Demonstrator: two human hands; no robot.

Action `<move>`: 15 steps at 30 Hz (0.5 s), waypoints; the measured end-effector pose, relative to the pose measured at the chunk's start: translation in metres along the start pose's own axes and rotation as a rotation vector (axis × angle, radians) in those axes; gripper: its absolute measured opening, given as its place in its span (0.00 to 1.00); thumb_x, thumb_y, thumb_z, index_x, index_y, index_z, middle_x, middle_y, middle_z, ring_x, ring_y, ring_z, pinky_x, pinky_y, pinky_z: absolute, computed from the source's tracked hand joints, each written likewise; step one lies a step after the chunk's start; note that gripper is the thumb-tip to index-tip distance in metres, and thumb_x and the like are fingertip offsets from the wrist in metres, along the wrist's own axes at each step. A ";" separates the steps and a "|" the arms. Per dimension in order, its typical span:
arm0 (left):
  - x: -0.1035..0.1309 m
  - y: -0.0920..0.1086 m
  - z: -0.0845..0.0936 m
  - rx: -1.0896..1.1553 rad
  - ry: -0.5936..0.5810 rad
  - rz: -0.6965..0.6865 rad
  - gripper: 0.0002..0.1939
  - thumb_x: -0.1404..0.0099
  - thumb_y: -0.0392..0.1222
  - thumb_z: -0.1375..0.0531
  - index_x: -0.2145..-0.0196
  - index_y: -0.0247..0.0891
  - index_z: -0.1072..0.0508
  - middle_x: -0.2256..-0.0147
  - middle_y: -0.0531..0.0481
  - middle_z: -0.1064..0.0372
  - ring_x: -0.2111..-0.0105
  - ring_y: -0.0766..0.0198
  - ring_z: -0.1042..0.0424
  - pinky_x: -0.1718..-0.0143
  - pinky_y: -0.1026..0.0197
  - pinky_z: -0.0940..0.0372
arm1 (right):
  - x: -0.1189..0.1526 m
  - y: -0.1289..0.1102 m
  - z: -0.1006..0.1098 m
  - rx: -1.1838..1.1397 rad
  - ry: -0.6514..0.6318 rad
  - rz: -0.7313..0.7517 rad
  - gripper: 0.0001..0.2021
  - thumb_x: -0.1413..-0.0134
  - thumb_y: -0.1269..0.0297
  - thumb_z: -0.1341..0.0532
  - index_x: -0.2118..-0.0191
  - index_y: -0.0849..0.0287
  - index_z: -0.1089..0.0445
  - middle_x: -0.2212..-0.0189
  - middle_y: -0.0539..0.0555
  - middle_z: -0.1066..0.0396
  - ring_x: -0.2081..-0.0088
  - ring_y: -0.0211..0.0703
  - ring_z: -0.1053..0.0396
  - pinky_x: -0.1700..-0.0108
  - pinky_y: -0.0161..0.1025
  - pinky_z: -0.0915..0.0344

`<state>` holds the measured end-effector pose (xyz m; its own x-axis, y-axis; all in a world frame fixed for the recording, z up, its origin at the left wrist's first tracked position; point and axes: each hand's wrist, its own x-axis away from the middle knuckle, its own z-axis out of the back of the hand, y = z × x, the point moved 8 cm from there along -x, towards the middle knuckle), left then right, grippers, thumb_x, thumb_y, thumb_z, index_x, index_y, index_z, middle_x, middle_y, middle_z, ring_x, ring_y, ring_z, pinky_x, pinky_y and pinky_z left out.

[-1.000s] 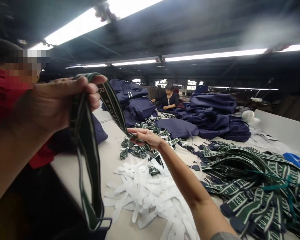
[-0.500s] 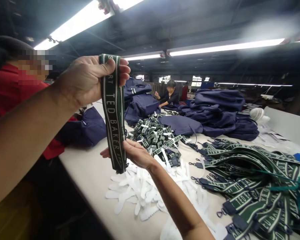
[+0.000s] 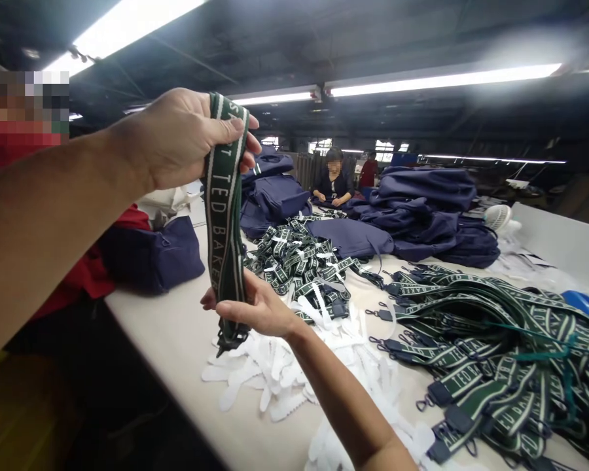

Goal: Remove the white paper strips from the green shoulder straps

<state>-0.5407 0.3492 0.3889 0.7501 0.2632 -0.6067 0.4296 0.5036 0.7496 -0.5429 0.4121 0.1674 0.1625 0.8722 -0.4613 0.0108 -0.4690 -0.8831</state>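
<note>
Head view: the left hand (image 3: 177,140) holds the top of a green strap (image 3: 224,216). The right hand (image 3: 252,307) grips its low end, above white strips (image 3: 269,376) on the table (image 3: 177,333).

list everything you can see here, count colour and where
folded strap: one, green with white lettering, held upright between both hands
loose straps: many, green and white, heaped on the right
bundled straps: many, green and white, mid-table
white strips: a pile, near table edge
bags: several, navy, stacked at the far end
small fan: one, white, far right
table: one, pale
co-workers: one in red at left, two seated far back
left hand: grips strap top
right hand: grips strap bottom
</note>
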 end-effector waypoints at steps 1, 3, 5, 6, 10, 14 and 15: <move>0.001 0.001 -0.002 -0.006 0.003 0.015 0.14 0.30 0.30 0.44 0.50 0.15 0.31 0.72 0.48 0.28 0.76 0.69 0.27 0.52 0.39 0.32 | 0.000 0.002 0.003 0.014 0.037 -0.002 0.20 0.50 0.57 0.31 0.54 0.59 0.34 0.60 0.53 0.27 0.58 0.43 0.28 0.58 0.37 0.30; 0.001 0.001 -0.006 -0.036 -0.016 0.050 0.16 0.30 0.30 0.45 0.48 0.14 0.34 0.70 0.49 0.29 0.73 0.70 0.25 0.56 0.47 0.30 | -0.001 0.006 0.008 0.037 0.090 0.011 0.19 0.50 0.58 0.32 0.54 0.59 0.33 0.59 0.54 0.26 0.57 0.44 0.28 0.56 0.39 0.30; 0.001 0.000 -0.009 -0.056 -0.034 0.086 0.21 0.32 0.32 0.46 0.45 0.13 0.37 0.67 0.50 0.28 0.68 0.67 0.24 0.61 0.55 0.32 | -0.002 0.006 0.009 0.020 0.102 0.054 0.17 0.48 0.59 0.34 0.54 0.58 0.33 0.58 0.55 0.26 0.56 0.46 0.27 0.52 0.43 0.30; 0.000 -0.001 -0.010 -0.057 -0.033 0.098 0.23 0.33 0.34 0.46 0.44 0.14 0.39 0.65 0.51 0.28 0.67 0.65 0.24 0.62 0.57 0.33 | -0.003 0.005 0.008 -0.004 0.100 0.076 0.16 0.48 0.61 0.35 0.54 0.58 0.34 0.57 0.55 0.25 0.55 0.47 0.27 0.50 0.45 0.30; -0.003 0.000 -0.010 -0.039 0.044 0.086 0.25 0.36 0.33 0.42 0.45 0.12 0.38 0.69 0.50 0.27 0.74 0.68 0.25 0.70 0.63 0.33 | -0.005 0.000 0.002 -0.098 0.090 0.078 0.15 0.47 0.67 0.41 0.52 0.56 0.35 0.55 0.55 0.26 0.52 0.47 0.27 0.47 0.47 0.31; -0.002 -0.001 -0.017 -0.039 0.009 0.059 0.21 0.34 0.32 0.43 0.46 0.12 0.36 0.73 0.52 0.28 0.76 0.71 0.26 0.70 0.63 0.31 | -0.003 -0.004 -0.001 -0.100 0.110 0.044 0.12 0.43 0.66 0.47 0.54 0.57 0.35 0.56 0.55 0.26 0.55 0.46 0.26 0.56 0.43 0.27; -0.003 -0.001 -0.018 -0.039 -0.003 0.045 0.21 0.33 0.33 0.43 0.46 0.13 0.36 0.73 0.52 0.28 0.75 0.71 0.26 0.70 0.64 0.31 | -0.003 -0.005 -0.001 -0.107 0.116 0.050 0.11 0.42 0.65 0.48 0.54 0.57 0.35 0.56 0.55 0.25 0.55 0.46 0.26 0.58 0.42 0.27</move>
<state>-0.5521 0.3628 0.3851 0.7695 0.2839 -0.5721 0.3760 0.5228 0.7651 -0.5428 0.4118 0.1729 0.2781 0.8285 -0.4860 0.1036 -0.5289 -0.8423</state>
